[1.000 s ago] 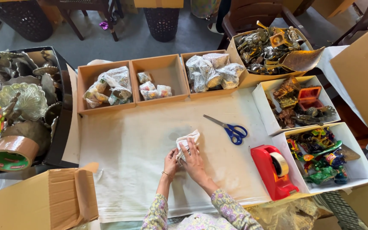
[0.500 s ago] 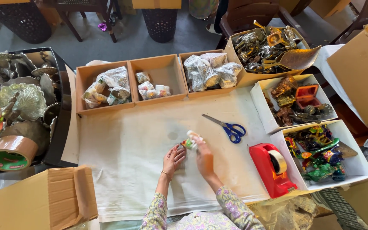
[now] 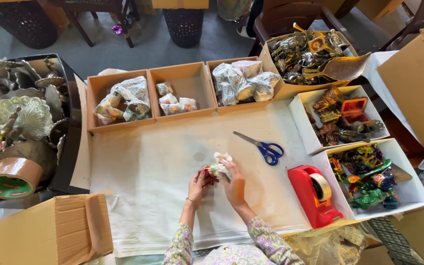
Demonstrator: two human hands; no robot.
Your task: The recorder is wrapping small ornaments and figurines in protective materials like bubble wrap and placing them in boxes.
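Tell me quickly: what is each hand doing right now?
Left hand: fingers closed on the small colourful figurine, partly wrapped in white paper.
Right hand: fingers closed on the same figurine.

To your left the cloth-covered table (image 3: 143,181) lies bare, so a hand passes freely there. Ahead, the scissors (image 3: 263,146) lie near; at right the red tape dispenser (image 3: 315,195) and white boxes (image 3: 408,181) block the way.
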